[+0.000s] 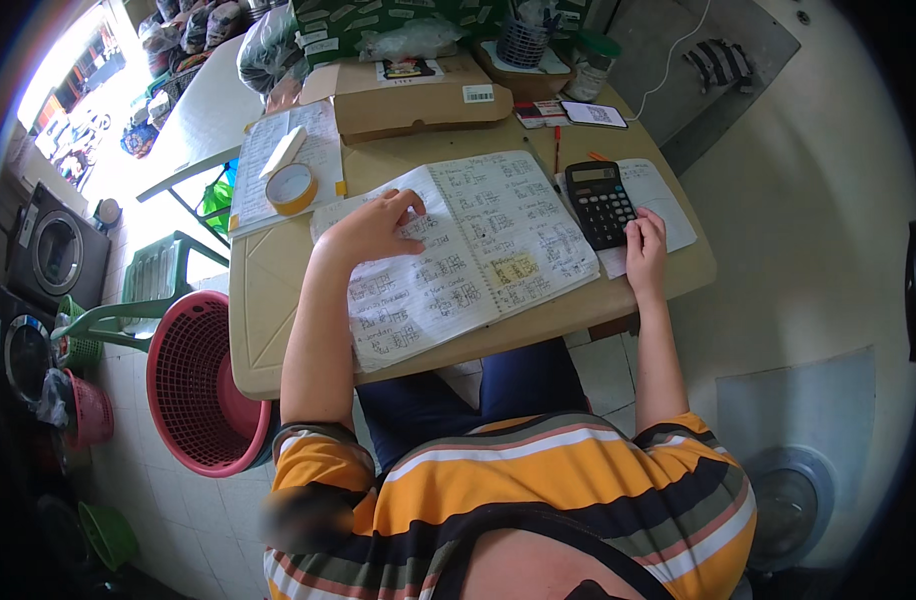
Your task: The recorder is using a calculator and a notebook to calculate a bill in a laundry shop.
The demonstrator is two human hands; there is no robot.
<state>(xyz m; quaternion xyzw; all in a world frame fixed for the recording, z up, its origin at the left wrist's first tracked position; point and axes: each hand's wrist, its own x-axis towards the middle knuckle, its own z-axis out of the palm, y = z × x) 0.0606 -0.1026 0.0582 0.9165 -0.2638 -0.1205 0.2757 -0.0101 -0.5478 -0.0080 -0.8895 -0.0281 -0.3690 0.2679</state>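
An open spiral notebook [458, 300] full of handwriting lies on the beige plastic table [263, 315]. My left hand [379, 229] rests over its left page, fingers spread and slightly curled, holding nothing. At the notebook's right, a black calculator [600, 206] lies partly on white paper [657, 195]. My right hand [645, 240] is at the calculator's lower right edge, thumb and fingers against it; whether it grips or only touches the edge is hard to tell. A red pen [557, 150] and a dark pen [540, 161] lie above the notebook's right page.
Farther back are a cardboard box [420, 101], a phone [594, 114] with a cable, a lidded jar [589, 67] and a pen basket [524, 41]. A tape roll [291, 187] sits on papers at left. A pink laundry basket [203, 382] and green chair [154, 277] stand left of the table.
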